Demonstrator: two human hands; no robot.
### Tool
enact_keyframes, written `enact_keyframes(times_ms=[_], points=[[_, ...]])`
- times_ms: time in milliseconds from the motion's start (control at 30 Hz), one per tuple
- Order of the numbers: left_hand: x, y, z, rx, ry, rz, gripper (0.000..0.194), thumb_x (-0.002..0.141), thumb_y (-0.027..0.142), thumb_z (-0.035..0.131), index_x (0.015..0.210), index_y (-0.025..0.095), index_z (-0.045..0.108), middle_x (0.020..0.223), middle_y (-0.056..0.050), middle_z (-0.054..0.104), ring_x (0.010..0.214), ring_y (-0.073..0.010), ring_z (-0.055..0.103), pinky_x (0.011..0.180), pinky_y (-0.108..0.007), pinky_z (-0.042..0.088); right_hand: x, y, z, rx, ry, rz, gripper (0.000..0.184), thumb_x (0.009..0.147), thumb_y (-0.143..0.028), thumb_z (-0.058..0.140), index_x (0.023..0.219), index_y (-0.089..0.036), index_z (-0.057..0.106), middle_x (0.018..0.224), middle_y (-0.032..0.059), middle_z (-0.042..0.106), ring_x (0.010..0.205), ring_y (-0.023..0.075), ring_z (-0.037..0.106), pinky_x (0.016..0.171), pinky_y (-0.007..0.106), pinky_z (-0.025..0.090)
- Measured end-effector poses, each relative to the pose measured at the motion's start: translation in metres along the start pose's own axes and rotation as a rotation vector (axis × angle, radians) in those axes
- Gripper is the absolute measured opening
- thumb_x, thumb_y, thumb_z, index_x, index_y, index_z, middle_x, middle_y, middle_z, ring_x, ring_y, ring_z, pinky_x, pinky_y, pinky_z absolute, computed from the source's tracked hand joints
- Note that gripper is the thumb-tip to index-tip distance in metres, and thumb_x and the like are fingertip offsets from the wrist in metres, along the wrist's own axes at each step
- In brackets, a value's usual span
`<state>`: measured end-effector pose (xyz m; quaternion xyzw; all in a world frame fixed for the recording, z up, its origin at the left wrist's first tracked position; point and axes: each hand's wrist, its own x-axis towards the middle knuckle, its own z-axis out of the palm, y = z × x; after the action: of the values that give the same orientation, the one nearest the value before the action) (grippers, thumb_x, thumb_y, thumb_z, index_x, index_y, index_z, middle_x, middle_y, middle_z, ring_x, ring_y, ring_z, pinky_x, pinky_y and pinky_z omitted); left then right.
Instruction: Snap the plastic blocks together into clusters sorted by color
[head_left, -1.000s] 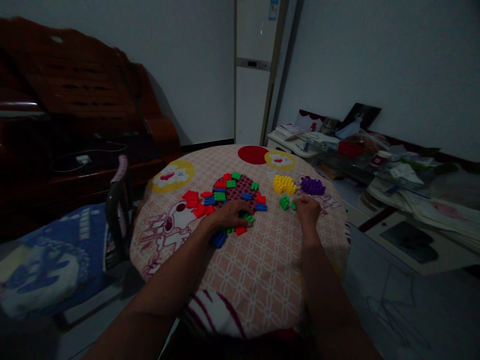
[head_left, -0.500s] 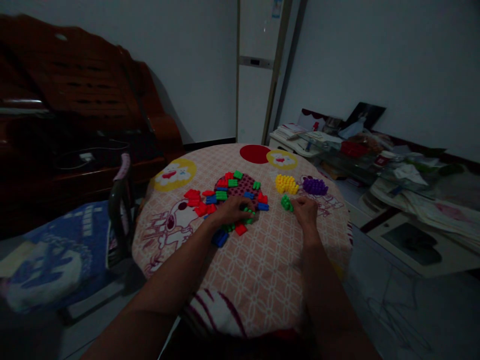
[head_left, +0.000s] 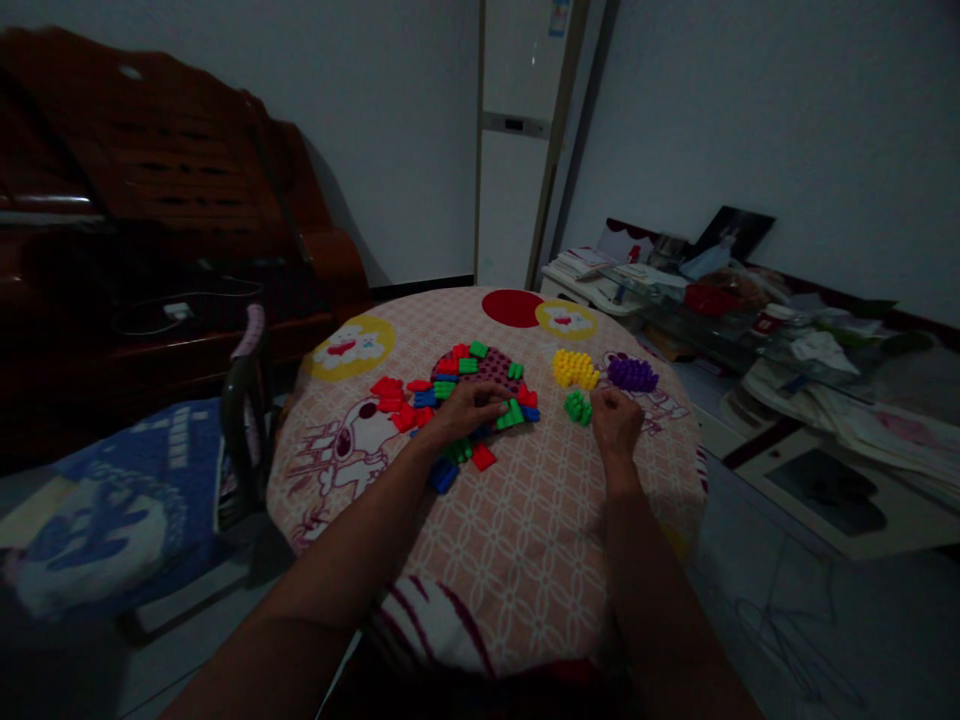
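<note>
My left hand (head_left: 471, 412) reaches over the pile of building blocks on the round table, with a green building block (head_left: 511, 414) at its fingertips. Red blocks (head_left: 388, 392) lie to its left, and dark blue blocks (head_left: 443, 475) sit just below the wrist. To the right, my right hand (head_left: 618, 422) is closed, its fingers curled together; whatever may be inside them is hidden. Right beside those fingers stands a small green block cluster (head_left: 577, 407). Behind it are a yellow block group (head_left: 575, 369) and a purple block group (head_left: 633, 375).
A patterned cloth covers the round table (head_left: 517, 540). On the left is a chair with a blue cover (head_left: 142, 500), and beyond it a wooden bench (head_left: 172, 190). A cluttered glass-topped cabinet (head_left: 675, 300) runs along the right wall.
My left hand has picked a green block out of the pile and shifted it slightly right. My right hand brought a green piece to the green cluster, then drew slightly back.
</note>
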<state>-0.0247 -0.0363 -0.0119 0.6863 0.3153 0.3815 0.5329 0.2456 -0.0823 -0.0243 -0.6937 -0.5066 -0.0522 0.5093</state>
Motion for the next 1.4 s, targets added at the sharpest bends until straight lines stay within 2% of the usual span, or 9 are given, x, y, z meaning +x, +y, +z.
enact_keyframes(times_ms=[100,233,367,567,767,833,933,1200,1400], points=[[0.001,-0.002,0.002,-0.064,-0.012,0.005,0.045,0.071,0.039,0.077,0.107,0.013,0.07,0.073,0.001,0.062,0.061,-0.0131,0.059,0.058,-0.027,0.053,-0.01,-0.019,0.006,0.095,-0.008,-0.134,0.03,0.083,-0.038,0.053,0.064,-0.018,0.063,0.062,0.0029,0.063,0.058,0.0151,0.053,0.061,0.027,0.04],[0.002,-0.006,0.002,-0.102,0.001,0.013,0.048,0.071,0.038,0.079,0.111,0.013,0.069,0.074,0.0,0.064,0.063,-0.0141,0.061,0.061,-0.027,0.055,-0.031,-0.046,0.02,0.198,-0.214,-0.335,0.031,0.091,-0.038,0.052,0.07,-0.019,0.065,0.069,0.0045,0.066,0.063,0.015,0.057,0.064,0.027,0.043],[0.002,-0.008,0.002,-0.149,-0.002,-0.002,0.048,0.067,0.037,0.082,0.105,0.012,0.069,0.083,-0.004,0.07,0.07,-0.0165,0.066,0.064,-0.028,0.056,-0.045,-0.06,0.032,0.277,-0.351,-0.399,0.024,0.091,-0.037,0.056,0.087,-0.019,0.071,0.083,0.008,0.071,0.074,0.018,0.064,0.07,0.028,0.048],[0.002,-0.005,0.003,-0.097,-0.001,0.011,0.046,0.067,0.038,0.082,0.104,0.013,0.07,0.084,-0.005,0.073,0.072,-0.0176,0.067,0.065,-0.027,0.054,-0.042,-0.055,0.034,0.423,-0.444,-0.228,0.019,0.078,-0.038,0.067,0.078,-0.019,0.071,0.07,0.0023,0.069,0.06,0.0152,0.062,0.058,0.026,0.049],[0.001,-0.002,-0.004,-0.053,0.124,0.01,0.048,0.071,0.044,0.079,0.106,0.013,0.071,0.09,-0.007,0.075,0.08,-0.0205,0.07,0.075,-0.03,0.055,-0.007,-0.018,0.01,0.538,0.012,0.122,0.027,0.068,-0.041,0.072,0.079,-0.017,0.067,0.066,0.0004,0.066,0.058,0.0151,0.062,0.056,0.026,0.05],[0.001,-0.003,-0.006,-0.069,0.139,0.003,0.05,0.069,0.045,0.08,0.106,0.013,0.071,0.091,-0.008,0.076,0.08,-0.0207,0.07,0.075,-0.031,0.055,0.004,0.003,0.007,0.548,0.084,0.237,0.032,0.064,-0.042,0.072,0.082,-0.015,0.068,0.067,0.0008,0.067,0.058,0.016,0.062,0.054,0.026,0.05],[0.001,-0.004,-0.006,-0.068,0.154,-0.007,0.049,0.068,0.044,0.08,0.105,0.013,0.072,0.092,-0.008,0.076,0.078,-0.0197,0.07,0.073,-0.03,0.055,0.012,0.028,0.01,0.478,0.079,0.361,0.035,0.061,-0.041,0.069,0.083,-0.014,0.068,0.067,0.0028,0.068,0.06,0.0181,0.063,0.054,0.028,0.05],[-0.001,0.001,-0.005,-0.094,0.152,-0.021,0.046,0.069,0.043,0.079,0.103,0.012,0.072,0.087,-0.007,0.075,0.074,-0.0183,0.069,0.069,-0.028,0.053,0.013,0.032,0.018,0.162,-0.002,0.26,0.018,0.061,-0.035,0.067,0.065,-0.017,0.067,0.064,0.0052,0.069,0.063,0.0207,0.062,0.063,0.032,0.049],[-0.001,0.0,-0.007,-0.097,0.15,-0.016,0.049,0.066,0.045,0.081,0.101,0.012,0.072,0.088,-0.008,0.076,0.075,-0.0185,0.069,0.071,-0.029,0.054,0.011,0.026,0.009,0.183,-0.094,0.296,0.017,0.059,-0.032,0.067,0.067,-0.018,0.072,0.063,0.0025,0.07,0.063,0.0215,0.064,0.062,0.031,0.049]])
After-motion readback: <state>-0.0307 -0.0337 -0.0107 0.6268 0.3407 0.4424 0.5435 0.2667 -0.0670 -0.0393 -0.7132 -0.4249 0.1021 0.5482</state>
